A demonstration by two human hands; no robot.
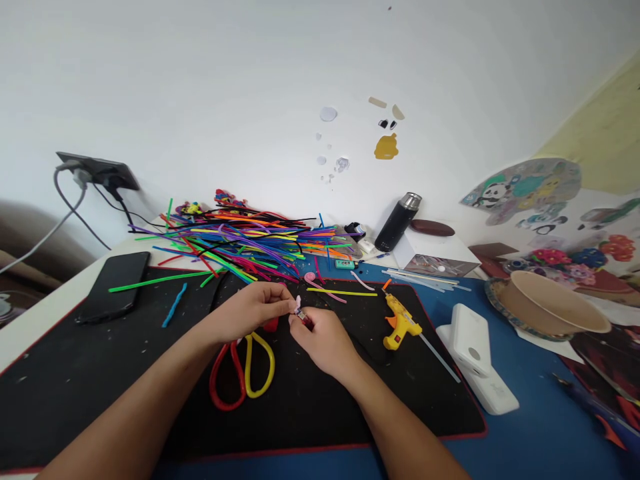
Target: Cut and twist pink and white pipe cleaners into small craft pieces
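My left hand (253, 308) is closed in a pinch on a small pale pink piece (298, 303), held above the black mat (100, 373). My right hand (320, 337) is closed on a small red lighter (303, 317), its tip right under the pink piece. The two hands nearly touch at the fingertips. Below my left hand lie scissors with one red and one yellow handle loop (243, 373). A small red bit (271, 325) shows just under my left fingers.
A big heap of coloured pipe cleaners (240, 243) lies behind the hands. A yellow glue gun (400, 322), white power bank (473, 343), black flask (397, 223), white box (435, 257) and bowl (545, 307) stand right. A black phone (114, 285) lies left.
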